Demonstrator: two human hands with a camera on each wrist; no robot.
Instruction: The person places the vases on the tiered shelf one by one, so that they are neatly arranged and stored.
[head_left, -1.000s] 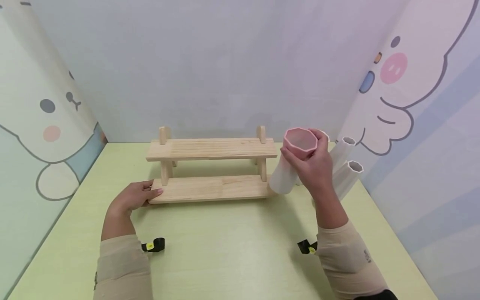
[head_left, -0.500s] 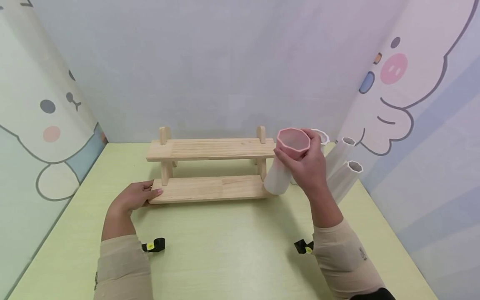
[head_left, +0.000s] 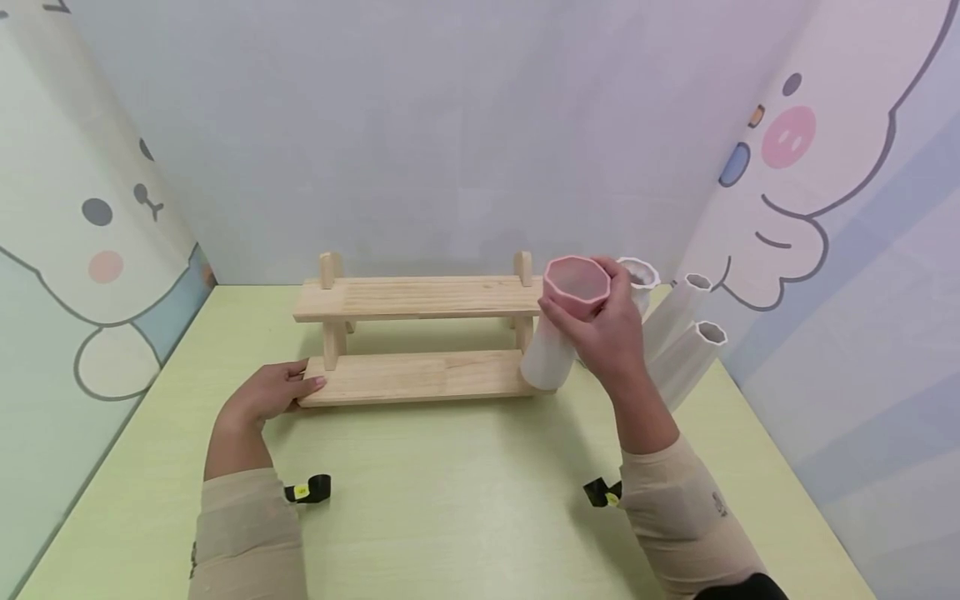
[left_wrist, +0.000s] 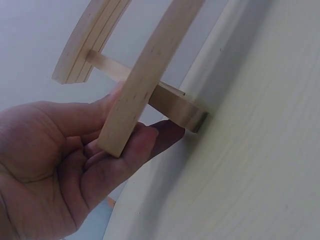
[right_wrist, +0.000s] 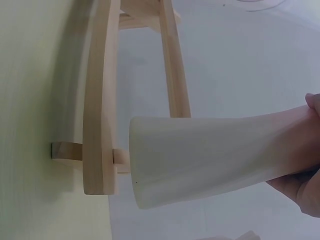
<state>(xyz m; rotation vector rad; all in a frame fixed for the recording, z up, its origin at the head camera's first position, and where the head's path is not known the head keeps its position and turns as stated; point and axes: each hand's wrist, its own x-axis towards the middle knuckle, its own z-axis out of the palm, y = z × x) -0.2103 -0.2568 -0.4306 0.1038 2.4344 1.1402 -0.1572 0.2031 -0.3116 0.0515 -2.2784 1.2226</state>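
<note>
A two-tier wooden shelf stands on the table. My left hand grips the left end of its lower board, thumb on top and fingers underneath, as the left wrist view shows. My right hand holds a vase, pink at the rim and fading to white at the base, around its upper part. The vase is over the right end of the lower board. In the right wrist view a small gap shows between the vase's base and the board.
To the right of the shelf stand two tall white vases and, behind my right hand, another white vase with a wavy rim. Walls with cartoon prints rise behind the table and on both sides.
My right hand has carried the pink and white vase leftward, from beside the shelf to over the lower board's right end. The left hand and the shelf have stayed in place.
</note>
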